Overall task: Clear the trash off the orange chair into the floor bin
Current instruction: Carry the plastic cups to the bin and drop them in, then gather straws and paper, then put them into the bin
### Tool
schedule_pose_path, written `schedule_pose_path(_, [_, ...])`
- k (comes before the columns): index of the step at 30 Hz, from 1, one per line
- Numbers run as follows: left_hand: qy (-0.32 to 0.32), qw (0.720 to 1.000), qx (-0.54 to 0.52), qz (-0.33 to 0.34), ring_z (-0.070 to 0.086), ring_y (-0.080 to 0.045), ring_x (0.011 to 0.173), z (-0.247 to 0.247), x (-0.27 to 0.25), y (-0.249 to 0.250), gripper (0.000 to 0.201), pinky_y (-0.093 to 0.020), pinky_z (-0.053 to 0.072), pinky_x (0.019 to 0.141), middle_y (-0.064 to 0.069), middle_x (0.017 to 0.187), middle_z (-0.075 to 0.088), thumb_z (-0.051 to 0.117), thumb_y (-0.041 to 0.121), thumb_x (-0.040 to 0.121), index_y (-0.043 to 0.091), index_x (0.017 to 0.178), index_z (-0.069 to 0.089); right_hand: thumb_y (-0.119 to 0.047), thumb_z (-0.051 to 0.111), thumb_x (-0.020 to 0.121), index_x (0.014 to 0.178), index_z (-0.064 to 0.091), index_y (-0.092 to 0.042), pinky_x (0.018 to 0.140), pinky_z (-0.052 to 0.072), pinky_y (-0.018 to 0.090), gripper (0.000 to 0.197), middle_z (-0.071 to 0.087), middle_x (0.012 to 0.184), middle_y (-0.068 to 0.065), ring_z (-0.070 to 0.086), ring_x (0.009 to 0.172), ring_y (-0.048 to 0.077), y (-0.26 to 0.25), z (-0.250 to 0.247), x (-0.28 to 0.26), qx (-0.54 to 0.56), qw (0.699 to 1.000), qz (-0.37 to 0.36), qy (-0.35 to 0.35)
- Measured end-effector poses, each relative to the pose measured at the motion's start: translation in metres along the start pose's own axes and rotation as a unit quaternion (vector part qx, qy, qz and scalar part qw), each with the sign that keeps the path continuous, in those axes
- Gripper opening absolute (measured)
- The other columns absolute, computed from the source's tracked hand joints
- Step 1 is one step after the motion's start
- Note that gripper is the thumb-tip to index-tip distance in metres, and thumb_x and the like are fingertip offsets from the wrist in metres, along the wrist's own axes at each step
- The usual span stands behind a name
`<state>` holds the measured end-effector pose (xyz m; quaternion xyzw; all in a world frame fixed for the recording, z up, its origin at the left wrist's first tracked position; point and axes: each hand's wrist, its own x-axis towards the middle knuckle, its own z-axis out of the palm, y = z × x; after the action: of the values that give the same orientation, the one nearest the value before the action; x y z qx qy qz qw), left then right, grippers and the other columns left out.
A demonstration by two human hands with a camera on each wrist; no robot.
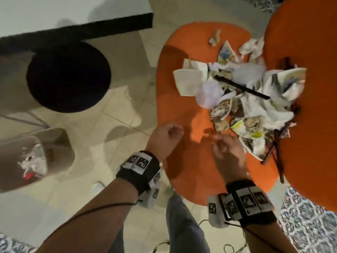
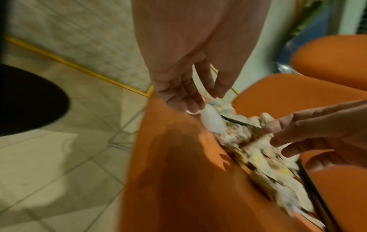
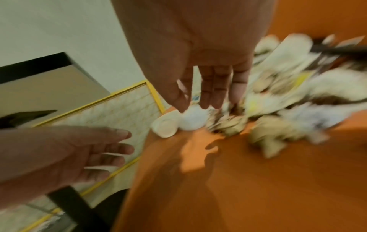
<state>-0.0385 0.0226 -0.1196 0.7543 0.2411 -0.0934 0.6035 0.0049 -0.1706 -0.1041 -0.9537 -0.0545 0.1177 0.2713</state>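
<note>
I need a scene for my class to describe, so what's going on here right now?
A person is clearing a trash pile of crumpled paper and wrappers off an orange chair. Both the left hand and right hand are over the seat near the pile, holding nothing. The floor bin to the left already holds some scraps.

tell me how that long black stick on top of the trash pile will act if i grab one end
The black stick looks straight and thin, so probably stiff and light. It lies loose across crumpled paper on the orange chair, so lifting one end may drag scraps along or let it slide.
</note>
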Motion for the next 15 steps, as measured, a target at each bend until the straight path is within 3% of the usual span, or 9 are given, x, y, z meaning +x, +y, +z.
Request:
schedule_pose_path(2, [-0.054, 0.997, 0.053, 0.023, 0.053, -0.005, 0.085, 0.047, 0.004, 0.017, 0.021, -0.005, 0.035, 0.072, 0.010, 0.093, 0.058, 0.063, 0.024, 0.088, 0.015, 0.106, 0.063, -0.031, 0.055, 0.078, 0.102, 0.069, -0.015, 0.082, 0.041, 0.027, 0.032, 0.061, 0.099, 0.013, 0.057, 0.095, 0.033, 0.043, -0.030, -0.003, -0.096, 0.994, 0.044, 0.006])
schedule_pose_path(4, [-0.094, 0.984, 0.141, 0.054, 0.055, -0.012, 0.095, 0.089, 0.009, 0.027, 0.029, -0.013, 0.034, 0.077, 0.002, 0.104, 0.059, 0.065, 0.029, 0.086, 0.016, 0.111, 0.062, -0.030, 0.071, 0.072, 0.110, 0.066, -0.019, 0.083, 0.045, 0.034, 0.040, 0.059, 0.109, 0.016, 0.056, 0.102, 0.035, 0.077, -0.045, -0.008, -0.150, 0.978, 0.134, -0.049])
schedule_pose_path(6, [-0.120, 0.963, 0.229, 0.077, 0.053, -0.019, 0.104, 0.126, 0.015, 0.029, 0.038, -0.022, 0.038, 0.084, -0.004, 0.115, 0.054, 0.069, 0.034, 0.081, 0.019, 0.115, 0.060, -0.041, 0.072, 0.066, 0.110, 0.062, -0.033, 0.089, 0.049, 0.036, 0.046, 0.059, 0.115, 0.009, 0.059, 0.102, 0.028, 0.100, -0.047, -0.012, -0.105, 0.968, 0.184, -0.135])
schedule_pose_path(9, [-0.164, 0.923, 0.343, 0.065, 0.044, -0.030, 0.121, 0.165, 0.023, 0.029, 0.064, -0.040, 0.042, 0.099, -0.010, 0.135, 0.037, 0.071, 0.042, 0.077, 0.025, 0.134, 0.046, -0.047, 0.059, 0.059, 0.096, 0.059, -0.030, 0.076, 0.056, 0.043, 0.041, 0.059, 0.110, 0.006, 0.064, 0.085, 0.021, 0.131, -0.043, -0.016, -0.040, 0.967, 0.168, -0.189])
schedule_pose_path(12, [-0.153, 0.891, 0.423, 0.059, 0.037, -0.035, 0.127, 0.184, 0.028, 0.034, 0.079, -0.044, 0.043, 0.100, -0.013, 0.142, 0.030, 0.065, 0.057, 0.075, 0.030, 0.142, 0.032, -0.022, 0.063, 0.082, 0.088, 0.062, -0.024, 0.076, 0.051, 0.032, 0.008, 0.064, 0.105, 0.003, 0.060, 0.099, 0.020, 0.129, -0.052, -0.006, -0.003, 0.968, 0.165, -0.190])
schedule_pose_path(14, [-0.109, 0.891, 0.435, 0.064, 0.040, -0.037, 0.122, 0.194, 0.028, 0.039, 0.085, -0.044, 0.045, 0.093, -0.016, 0.136, 0.036, 0.059, 0.069, 0.071, 0.024, 0.139, 0.035, -0.013, 0.061, 0.087, 0.101, 0.064, -0.020, 0.073, 0.045, 0.019, 0.016, 0.066, 0.108, 0.003, 0.062, 0.098, 0.019, 0.137, -0.061, 0.001, 0.016, 0.977, 0.172, -0.128])
schedule_pose_path(15, [-0.089, 0.889, 0.444, 0.065, 0.043, -0.037, 0.119, 0.200, 0.027, 0.042, 0.090, -0.043, 0.046, 0.089, -0.017, 0.132, 0.039, 0.056, 0.075, 0.069, 0.020, 0.137, 0.036, -0.011, 0.060, 0.087, 0.109, 0.063, -0.019, 0.078, 0.044, 0.018, 0.024, 0.062, 0.117, 0.005, 0.061, 0.102, 0.019, 0.140, -0.067, 0.004, 0.021, 0.981, 0.176, -0.077])
